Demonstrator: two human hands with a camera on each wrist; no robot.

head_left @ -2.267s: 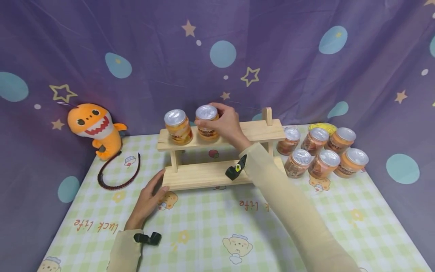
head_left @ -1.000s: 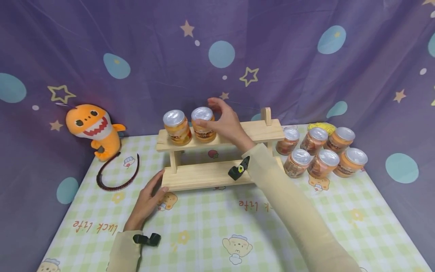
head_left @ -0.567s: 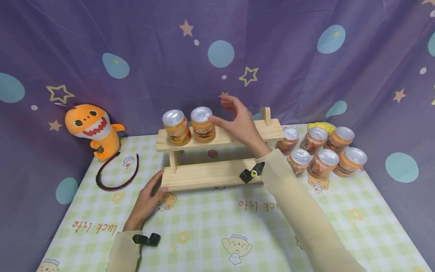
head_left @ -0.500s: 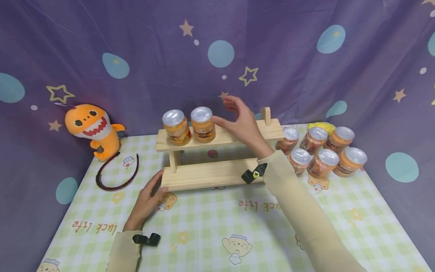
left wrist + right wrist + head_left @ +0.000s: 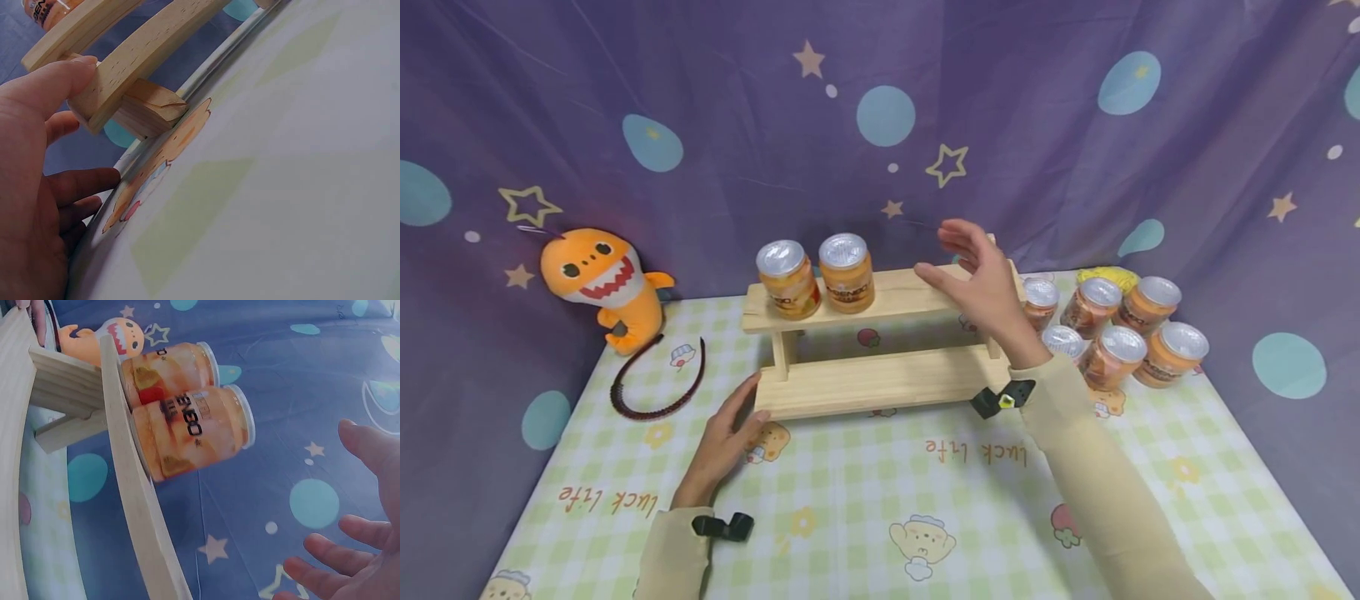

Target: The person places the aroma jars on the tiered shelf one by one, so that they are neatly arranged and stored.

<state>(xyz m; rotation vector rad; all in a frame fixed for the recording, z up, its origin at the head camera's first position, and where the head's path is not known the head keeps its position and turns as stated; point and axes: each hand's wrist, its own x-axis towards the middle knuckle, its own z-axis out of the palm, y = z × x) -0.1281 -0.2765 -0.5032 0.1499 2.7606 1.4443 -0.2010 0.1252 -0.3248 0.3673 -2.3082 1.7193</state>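
Note:
A two-tier wooden rack [image 5: 917, 293] stands at the back of the table. Two orange jars with silver lids, one [image 5: 784, 280] beside the other [image 5: 846, 272], stand on its top shelf at the left; the right wrist view shows both jars [image 5: 187, 428] against the shelf board. My right hand [image 5: 979, 279] hovers open above the shelf's right part, holding nothing, apart from the jars. My left hand [image 5: 727, 442] lies flat on the tablecloth, its thumb [image 5: 59, 81] pressed against the left end of the rack's lower board [image 5: 144, 59].
Several more silver-lidded jars [image 5: 1116, 333] cluster on the table right of the rack. An orange shark plush [image 5: 604, 279] and a dark headband [image 5: 658, 383] lie at the back left. A purple starred curtain [image 5: 880, 108] closes off the back and sides.
My right hand let go of the second jar on the top shelf and drew away to the right, fingers spread. The left hand stayed at the rack's lower board.

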